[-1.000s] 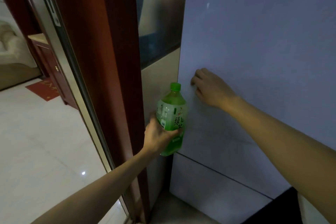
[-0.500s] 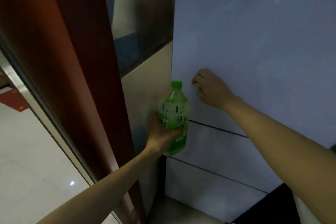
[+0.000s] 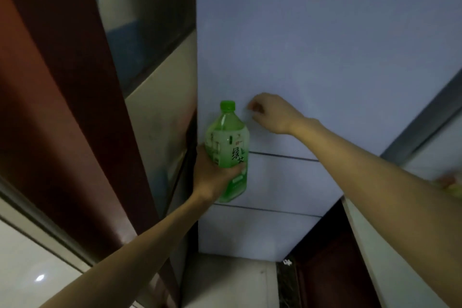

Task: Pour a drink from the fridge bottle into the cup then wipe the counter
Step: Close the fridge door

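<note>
Left hand (image 3: 212, 177) clamped round green tea bottle (image 3: 228, 150) at lower body, upright, just before fridge door (image 3: 325, 57); right hand (image 3: 270, 114) loosely curled against door. Bottle near full: heavyish, thin-walled; grip mid-label

The bottle (image 3: 228, 150) was held upright in the left hand (image 3: 212, 177), in front of the fridge (image 3: 325, 45) at its left edge; the right hand (image 3: 272, 114) was placed just right of the cap, against the fridge door; a door frame (image 3: 75, 107) was seen further left
</note>
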### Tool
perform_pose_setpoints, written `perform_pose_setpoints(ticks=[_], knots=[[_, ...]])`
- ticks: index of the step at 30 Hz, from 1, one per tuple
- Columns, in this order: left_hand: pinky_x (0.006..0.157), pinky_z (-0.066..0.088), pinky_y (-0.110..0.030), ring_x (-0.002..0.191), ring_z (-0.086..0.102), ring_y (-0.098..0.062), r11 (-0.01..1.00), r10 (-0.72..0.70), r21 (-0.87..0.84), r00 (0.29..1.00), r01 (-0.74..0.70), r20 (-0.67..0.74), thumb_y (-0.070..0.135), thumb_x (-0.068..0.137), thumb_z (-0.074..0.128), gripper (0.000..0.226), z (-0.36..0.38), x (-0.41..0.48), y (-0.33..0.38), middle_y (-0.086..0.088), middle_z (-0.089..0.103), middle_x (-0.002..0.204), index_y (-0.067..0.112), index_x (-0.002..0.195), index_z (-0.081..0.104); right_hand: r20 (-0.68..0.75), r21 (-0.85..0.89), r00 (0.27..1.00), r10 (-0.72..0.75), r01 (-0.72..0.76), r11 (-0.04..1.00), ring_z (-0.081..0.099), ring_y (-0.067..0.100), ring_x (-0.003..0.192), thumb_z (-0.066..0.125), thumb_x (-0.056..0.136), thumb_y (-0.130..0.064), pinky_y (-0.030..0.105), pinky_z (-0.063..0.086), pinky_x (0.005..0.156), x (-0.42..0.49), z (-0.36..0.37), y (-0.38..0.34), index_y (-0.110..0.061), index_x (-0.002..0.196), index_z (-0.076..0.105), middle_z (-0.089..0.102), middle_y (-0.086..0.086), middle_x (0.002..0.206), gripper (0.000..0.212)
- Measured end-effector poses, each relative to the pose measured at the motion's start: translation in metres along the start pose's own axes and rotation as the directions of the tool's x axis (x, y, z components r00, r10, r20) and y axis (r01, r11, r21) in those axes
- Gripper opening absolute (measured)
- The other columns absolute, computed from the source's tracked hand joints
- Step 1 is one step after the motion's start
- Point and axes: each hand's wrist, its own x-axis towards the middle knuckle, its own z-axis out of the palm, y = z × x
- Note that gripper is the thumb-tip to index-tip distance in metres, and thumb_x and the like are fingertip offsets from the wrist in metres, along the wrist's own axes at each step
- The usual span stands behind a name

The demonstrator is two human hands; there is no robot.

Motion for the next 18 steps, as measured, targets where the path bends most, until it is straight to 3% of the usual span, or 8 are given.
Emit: perform_pose_setpoints(ticks=[2,4,7,10,14,18], knots=[[0.084,0.055,-0.029,0.097,0.065,-0.011,1.000,0.016,0.002,0.999,-0.016,0.049,0.038,0.049,0.094,0.076,0.008,-0.004,0.003,0.004,0.066,0.108,0.017,0.109,0.053,0.007,0.042,0.997,0.082,-0.082,0.996,0.060,0.024,0.111,0.053,0.093,-0.012,0.026,0.044,0.093,-0.023,0.000,0.014,-0.007,0.119,0.065,0.066,0.010,0.121,0.029],[0.085,0.054,-0.030,0.099,0.065,-0.014,0.999,0.039,0.002,0.995,-0.040,0.089,0.036,0.050,0.095,0.080,0.019,-0.005,0.003,0.002,0.066,0.111,0.017,0.113,0.050,0.018,0.157,0.986,0.167,-0.168,0.973,0.065,0.021,0.099,0.055,0.090,-0.008,0.025,0.047,0.089,-0.050,0.003,0.028,-0.009,0.110,0.069,0.071,0.006,0.108,0.025],[0.089,0.055,-0.037,0.106,0.064,-0.020,0.996,0.085,0.008,0.986,-0.088,0.145,0.030,0.052,0.096,0.082,0.037,-0.016,0.008,-0.002,0.064,0.116,0.018,0.113,0.042,0.069,0.416,0.952,0.297,-0.298,0.859,0.069,0.021,0.084,0.059,0.086,-0.003,0.034,0.055,0.083,-0.092,0.006,0.043,-0.012,0.100,0.070,0.072,0.010,0.093,0.020],[0.082,0.050,-0.029,0.102,0.062,-0.016,0.992,0.123,-0.012,0.969,-0.124,0.214,0.019,0.058,0.095,0.077,0.056,-0.030,0.015,-0.001,0.062,0.113,0.017,0.112,0.040,0.077,0.563,0.927,0.368,-0.345,0.751,0.069,0.023,0.083,0.060,0.086,0.000,0.034,0.056,0.082,-0.131,0.005,0.057,-0.012,0.097,0.068,0.072,0.016,0.090,0.018],[0.080,0.044,-0.024,0.099,0.057,-0.011,0.986,0.161,0.000,0.937,-0.169,0.311,0.020,0.061,0.093,0.082,0.082,-0.057,0.028,0.005,0.058,0.112,0.009,0.124,0.041,0.038,0.652,0.906,0.421,-0.342,0.677,0.068,0.025,0.083,0.060,0.087,0.001,0.036,0.054,0.081,-0.178,-0.002,0.072,-0.014,0.095,0.066,0.071,0.021,0.096,0.019],[0.083,0.049,-0.030,0.099,0.059,-0.014,0.979,0.179,0.024,0.916,-0.201,0.359,0.022,0.060,0.093,0.079,0.111,-0.086,0.036,0.006,0.059,0.110,0.015,0.120,0.042,0.005,0.641,0.893,0.449,-0.348,0.684,0.067,0.023,0.081,0.060,0.086,0.002,0.036,0.054,0.079,-0.221,-0.012,0.090,-0.007,0.101,0.066,0.071,0.022,0.096,0.018]])
